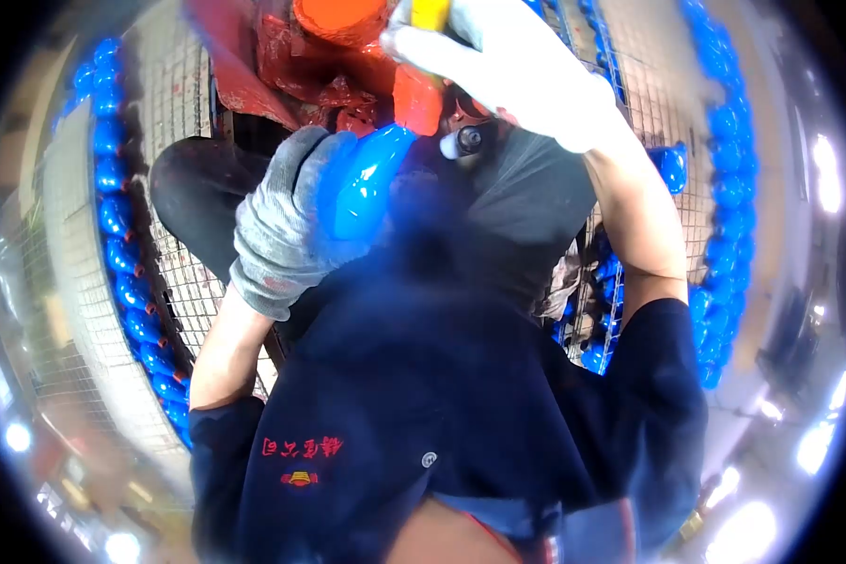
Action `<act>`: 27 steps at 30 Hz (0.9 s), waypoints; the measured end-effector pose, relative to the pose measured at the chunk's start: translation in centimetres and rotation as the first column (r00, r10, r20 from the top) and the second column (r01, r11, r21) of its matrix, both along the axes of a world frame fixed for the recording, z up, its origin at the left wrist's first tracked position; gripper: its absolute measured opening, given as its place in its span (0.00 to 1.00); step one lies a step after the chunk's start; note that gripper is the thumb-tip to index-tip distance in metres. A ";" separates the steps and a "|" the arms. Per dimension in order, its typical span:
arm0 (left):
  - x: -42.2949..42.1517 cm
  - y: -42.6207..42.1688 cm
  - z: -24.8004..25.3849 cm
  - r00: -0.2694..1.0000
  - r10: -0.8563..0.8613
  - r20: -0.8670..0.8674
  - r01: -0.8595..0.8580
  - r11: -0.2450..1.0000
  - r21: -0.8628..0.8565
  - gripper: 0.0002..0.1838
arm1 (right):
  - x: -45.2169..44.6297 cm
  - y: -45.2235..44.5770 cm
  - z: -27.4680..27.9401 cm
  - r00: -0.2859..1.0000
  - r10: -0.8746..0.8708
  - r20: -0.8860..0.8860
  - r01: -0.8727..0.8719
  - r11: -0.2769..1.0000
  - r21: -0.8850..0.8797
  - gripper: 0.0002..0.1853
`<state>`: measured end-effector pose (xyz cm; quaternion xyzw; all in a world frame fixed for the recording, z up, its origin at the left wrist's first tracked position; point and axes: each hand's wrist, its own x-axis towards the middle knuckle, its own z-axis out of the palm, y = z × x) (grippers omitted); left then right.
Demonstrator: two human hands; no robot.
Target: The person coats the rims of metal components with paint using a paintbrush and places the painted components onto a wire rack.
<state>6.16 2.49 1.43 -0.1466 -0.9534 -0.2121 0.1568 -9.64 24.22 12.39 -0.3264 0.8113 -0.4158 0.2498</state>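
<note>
My left hand (pixel 287 216), in a grey glove, is wrapped round a shiny blue rounded piece (pixel 371 183) in front of my lap. My right hand (pixel 517 66), in a white glove, grips a paintbrush (pixel 418 99) with a yellow handle and orange-red bristles. The bristles point down and meet, or nearly meet, the top end of the blue piece; I cannot tell if they touch. Behind the brush stands a red-coated container (pixel 301 56) with bright orange-red paint (pixel 341 17) in its top.
A small dark-and-white cylindrical thing (pixel 468 141) lies near my right knee. Wire mesh racks (pixel 183 301) flank me. Long rows of similar blue pieces (pixel 117 216) run along the left, with more blue pieces (pixel 728 207) on the right. A single blue piece (pixel 670 167) sits beside my right forearm.
</note>
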 end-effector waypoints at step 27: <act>-4.8 -3.9 -1.8 0.665 -0.601 -0.443 -0.353 -0.776 0.523 0.36 | -4.4 -1.4 -17.2 0.902 -0.358 0.240 0.395 0.460 -0.795 0.10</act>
